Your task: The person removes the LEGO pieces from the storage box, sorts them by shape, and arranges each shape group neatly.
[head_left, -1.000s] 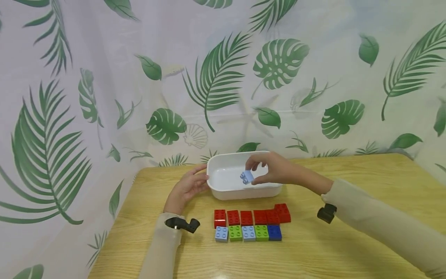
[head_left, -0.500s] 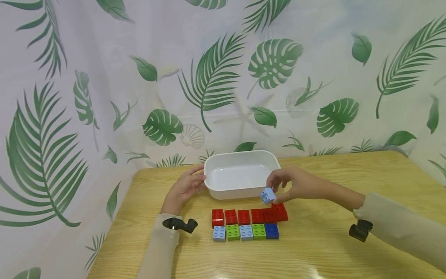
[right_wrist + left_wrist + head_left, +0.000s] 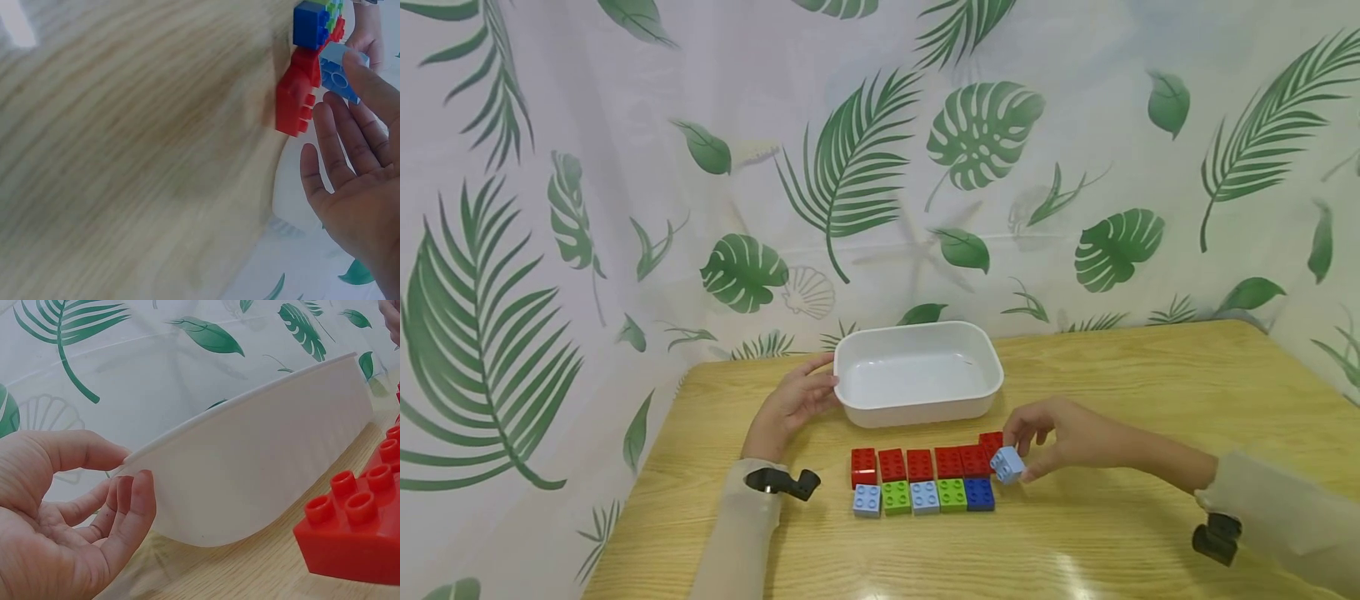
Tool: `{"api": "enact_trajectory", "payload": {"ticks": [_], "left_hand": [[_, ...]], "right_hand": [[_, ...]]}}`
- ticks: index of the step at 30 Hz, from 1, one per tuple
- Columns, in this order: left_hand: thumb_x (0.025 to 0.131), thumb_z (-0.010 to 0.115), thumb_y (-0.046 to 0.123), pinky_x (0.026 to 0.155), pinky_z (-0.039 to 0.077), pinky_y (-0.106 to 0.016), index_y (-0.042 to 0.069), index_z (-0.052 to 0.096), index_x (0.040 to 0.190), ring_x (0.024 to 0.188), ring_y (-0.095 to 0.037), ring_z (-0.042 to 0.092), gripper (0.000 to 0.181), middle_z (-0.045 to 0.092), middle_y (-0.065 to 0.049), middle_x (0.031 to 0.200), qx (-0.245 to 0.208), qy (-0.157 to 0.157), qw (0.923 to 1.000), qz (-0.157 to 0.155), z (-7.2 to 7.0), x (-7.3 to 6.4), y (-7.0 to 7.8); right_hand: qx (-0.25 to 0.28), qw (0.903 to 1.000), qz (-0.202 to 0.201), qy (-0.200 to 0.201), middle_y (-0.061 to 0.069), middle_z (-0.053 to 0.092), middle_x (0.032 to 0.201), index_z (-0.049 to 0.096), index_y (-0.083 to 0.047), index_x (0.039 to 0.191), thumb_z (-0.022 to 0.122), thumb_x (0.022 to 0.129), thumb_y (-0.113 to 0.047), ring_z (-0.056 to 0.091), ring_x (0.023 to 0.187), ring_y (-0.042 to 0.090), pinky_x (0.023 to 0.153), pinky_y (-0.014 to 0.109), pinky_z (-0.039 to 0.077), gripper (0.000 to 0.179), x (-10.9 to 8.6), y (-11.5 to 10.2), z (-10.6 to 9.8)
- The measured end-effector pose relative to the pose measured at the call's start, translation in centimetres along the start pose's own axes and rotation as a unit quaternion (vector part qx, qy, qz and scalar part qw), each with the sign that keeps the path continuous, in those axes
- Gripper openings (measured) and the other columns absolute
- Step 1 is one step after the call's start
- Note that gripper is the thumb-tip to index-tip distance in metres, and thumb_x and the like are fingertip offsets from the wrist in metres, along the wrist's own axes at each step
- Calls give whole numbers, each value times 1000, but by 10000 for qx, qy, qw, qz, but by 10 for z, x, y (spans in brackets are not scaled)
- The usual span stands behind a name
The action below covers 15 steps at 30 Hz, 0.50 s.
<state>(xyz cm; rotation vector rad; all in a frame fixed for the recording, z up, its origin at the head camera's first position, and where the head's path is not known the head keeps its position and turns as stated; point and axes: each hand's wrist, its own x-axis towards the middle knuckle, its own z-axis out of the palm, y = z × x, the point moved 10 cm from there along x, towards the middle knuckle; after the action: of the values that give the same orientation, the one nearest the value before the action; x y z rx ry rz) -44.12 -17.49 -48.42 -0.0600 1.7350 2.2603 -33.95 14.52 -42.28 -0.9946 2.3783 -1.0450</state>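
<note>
In the head view my right hand [image 3: 1075, 437] pinches a light blue toy building brick [image 3: 1007, 465] between thumb and fingers. It hangs tilted, studs facing left, near the right end of two rows of bricks and overlapping a red brick [image 3: 991, 440] there. The right wrist view shows the hollow underside of the held brick [image 3: 337, 74]. My left hand [image 3: 793, 404] holds the left end of a white rectangular tub [image 3: 917, 414]. Seen from the left wrist, its fingertips [image 3: 145, 481] are curled against the outer wall, right by the rim.
Red bricks [image 3: 920, 465] form the back row in front of the tub. The front row has light blue [image 3: 867, 500], green [image 3: 896, 497] and dark blue [image 3: 980, 494] bricks. All lie on a wooden table [image 3: 1135, 375] before a leaf-print curtain [image 3: 880, 167].
My right hand has carried the light blue brick from over the tub, forward and right, to the right end of the brick rows. My left hand stays at the tub.
</note>
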Motion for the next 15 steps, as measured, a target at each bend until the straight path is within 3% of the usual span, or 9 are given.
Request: {"api": "enact_trajectory", "payload": {"ticks": [3,15], "left_hand": [[98,53,-8,80,60,-26,2,36,154,99,-12,68,60,47,-24,152,26,68,10000,-45,-1,0,-1],[98,54,-5,83,59,-26,3,37,154,104,-13,67,59,43,-25,156,99,45,9999,-40,-1,1,-1]], "right_hand": [[77,10000,53,-30,-5,74,92,69,-16,103,88,78,-24,68,89,18,82,28,51,33,-2,3,4],[392,9992,10,-116,-2,72,90,71,-15,101,87,78,-21,67,83,22,77,26,53,28,-8,15,19]]}}
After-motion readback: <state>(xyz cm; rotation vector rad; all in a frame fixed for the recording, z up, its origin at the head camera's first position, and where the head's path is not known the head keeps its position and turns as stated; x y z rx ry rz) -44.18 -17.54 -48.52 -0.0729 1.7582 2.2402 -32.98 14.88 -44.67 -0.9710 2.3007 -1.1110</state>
